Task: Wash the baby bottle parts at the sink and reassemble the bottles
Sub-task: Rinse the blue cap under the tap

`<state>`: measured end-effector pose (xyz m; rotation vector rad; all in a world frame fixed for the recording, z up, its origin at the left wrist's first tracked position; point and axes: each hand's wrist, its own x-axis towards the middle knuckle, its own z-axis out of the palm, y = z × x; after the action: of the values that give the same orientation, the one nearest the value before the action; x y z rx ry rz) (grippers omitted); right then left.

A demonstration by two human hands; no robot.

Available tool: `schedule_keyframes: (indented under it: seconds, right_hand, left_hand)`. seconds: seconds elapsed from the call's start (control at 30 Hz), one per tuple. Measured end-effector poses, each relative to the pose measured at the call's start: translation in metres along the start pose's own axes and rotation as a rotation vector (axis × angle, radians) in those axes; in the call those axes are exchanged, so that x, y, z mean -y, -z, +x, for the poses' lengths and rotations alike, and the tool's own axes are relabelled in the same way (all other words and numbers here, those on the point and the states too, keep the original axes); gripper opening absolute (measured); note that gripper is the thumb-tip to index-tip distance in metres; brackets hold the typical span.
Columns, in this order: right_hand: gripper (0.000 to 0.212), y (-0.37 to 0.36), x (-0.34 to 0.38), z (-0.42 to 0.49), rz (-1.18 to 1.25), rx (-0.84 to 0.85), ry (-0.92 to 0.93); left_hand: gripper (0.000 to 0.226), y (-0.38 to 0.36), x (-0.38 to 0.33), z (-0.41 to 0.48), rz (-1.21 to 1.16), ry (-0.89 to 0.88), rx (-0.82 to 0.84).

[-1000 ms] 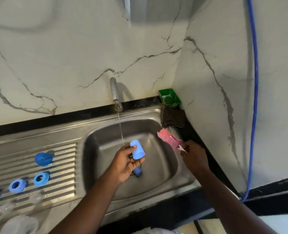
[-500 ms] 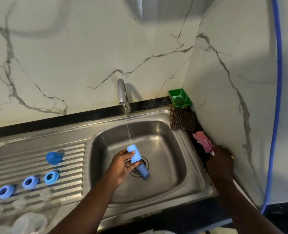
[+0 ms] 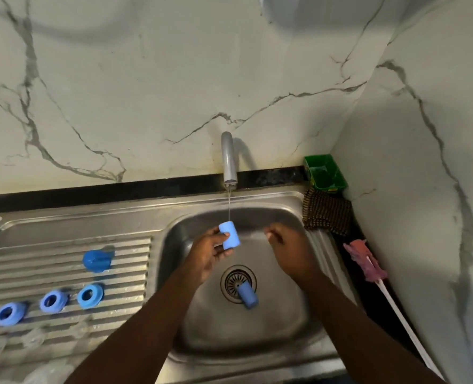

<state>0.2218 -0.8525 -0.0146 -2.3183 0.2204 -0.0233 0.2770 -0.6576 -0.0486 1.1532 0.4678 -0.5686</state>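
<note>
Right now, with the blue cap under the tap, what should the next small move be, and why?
Probably bring the right hand onto the blue cap and rub it under the thin stream. The left hand holds the cap in that stream, the right hand hovers beside it, apparently empty, and the brush lies on the counter.

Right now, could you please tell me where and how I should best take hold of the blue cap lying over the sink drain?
Pinch the blue cap across its curved sides at mid-length, coming down from above. It lies on its side over the drain, open end towards the far left, so both flanks are free.
</note>
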Motion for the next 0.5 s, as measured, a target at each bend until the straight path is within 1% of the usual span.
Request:
schedule_keyframes:
  seconds: [0.1,0.17,0.27,0.37,0.43,0.5]
  right_hand:
    - [0.028,-0.029,0.03,0.042,0.098,0.153,-0.05]
    - [0.025,-0.039,0.041,0.058,0.174,0.182,-0.069]
    - [0.027,-0.044,0.055,0.071,0.332,0.154,-0.135]
    - [0.03,-0.043,0.066,0.077,0.439,0.154,-0.2]
    - [0.028,-0.04,0.073,0.079,0.52,0.168,-0.261]
    - [0.023,-0.039,0.077,0.079,0.515,0.161,-0.273]
  left_hand:
    - [0.032,-0.008,-0.017,0.01,-0.015,0.016,0.057]
    - [0.027,-0.015,-0.024,0.012,-0.019,0.008,0.082]
    - [0.026,-0.014,-0.035,0.02,0.031,-0.07,0.082]
    - [0.028,-0.006,-0.043,0.026,0.171,-0.221,0.059]
    - [0.029,-0.001,-0.045,0.028,0.21,-0.308,-0.003]
    - [0.025,0.0,-0.044,0.026,0.208,-0.335,-0.061]
